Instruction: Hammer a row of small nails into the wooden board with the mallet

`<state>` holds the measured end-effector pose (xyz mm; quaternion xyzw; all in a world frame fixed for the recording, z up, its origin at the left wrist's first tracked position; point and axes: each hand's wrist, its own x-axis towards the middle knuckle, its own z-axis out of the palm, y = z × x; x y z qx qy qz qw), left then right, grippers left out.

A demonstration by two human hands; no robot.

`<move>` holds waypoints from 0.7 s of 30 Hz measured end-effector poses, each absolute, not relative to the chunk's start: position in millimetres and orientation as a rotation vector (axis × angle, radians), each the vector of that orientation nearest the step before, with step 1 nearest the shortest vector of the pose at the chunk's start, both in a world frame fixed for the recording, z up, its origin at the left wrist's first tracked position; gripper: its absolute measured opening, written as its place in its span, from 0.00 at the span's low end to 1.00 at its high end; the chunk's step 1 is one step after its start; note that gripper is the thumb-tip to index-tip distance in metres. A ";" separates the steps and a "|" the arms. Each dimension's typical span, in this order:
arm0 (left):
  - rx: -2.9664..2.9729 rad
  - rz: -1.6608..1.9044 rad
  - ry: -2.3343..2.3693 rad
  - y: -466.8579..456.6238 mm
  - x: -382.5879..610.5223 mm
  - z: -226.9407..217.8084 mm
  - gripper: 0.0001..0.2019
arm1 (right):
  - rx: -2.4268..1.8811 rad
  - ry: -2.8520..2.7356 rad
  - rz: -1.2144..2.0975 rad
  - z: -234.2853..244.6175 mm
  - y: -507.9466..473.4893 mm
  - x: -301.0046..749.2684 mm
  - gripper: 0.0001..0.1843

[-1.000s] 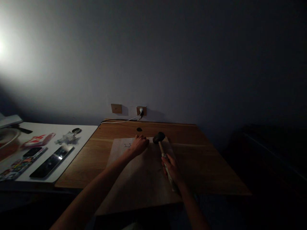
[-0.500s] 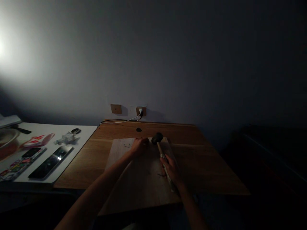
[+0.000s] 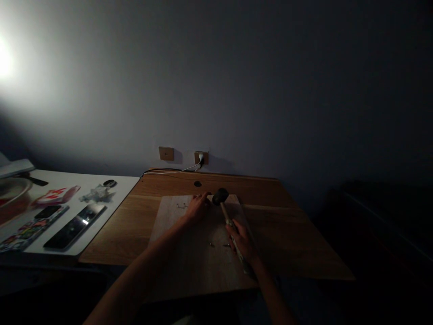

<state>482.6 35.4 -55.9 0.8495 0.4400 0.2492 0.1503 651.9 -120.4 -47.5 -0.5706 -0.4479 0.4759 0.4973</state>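
Note:
My right hand (image 3: 242, 239) is wrapped round the handle of a mallet (image 3: 220, 196) with a dark head. The mallet head hovers over or rests near the far edge of a pale wooden board (image 3: 189, 266); the dim light hides which. Just left of that head, my left hand (image 3: 198, 207) is closed near the board's far edge, and whatever its fingertips pinch is too dark to name. Two small nails or screws (image 3: 181, 206) stand upright in the board left of this hand. Nearer to me lie a loose nail or screw (image 3: 211, 244) and another small one (image 3: 226, 245).
The board lies on a brown wooden table (image 3: 287, 225) against the wall. A white table (image 3: 76, 243) adjoins on the left, bearing a black phone-like slab (image 3: 72, 228), a crumpled plastic bag (image 3: 96, 193) and a red-and-white packet (image 3: 58, 195). A white cable (image 3: 172, 172) runs along the back.
The view has shifted slightly, moving the scene to the right. Against the board, the mallet head is a little closer to my left hand. Both hands keep nearly the same places.

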 end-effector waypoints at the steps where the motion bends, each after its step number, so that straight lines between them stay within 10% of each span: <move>1: 2.430 0.708 1.257 35.4 482.4 -56.1 0.28 | -1.377 -1.096 1.146 -48.1 -120.5 652.2 0.22; 21: 2.772 0.818 1.138 10.7 454.2 -37.6 0.30 | -1.472 -1.077 1.192 -46.6 -120.8 658.8 0.23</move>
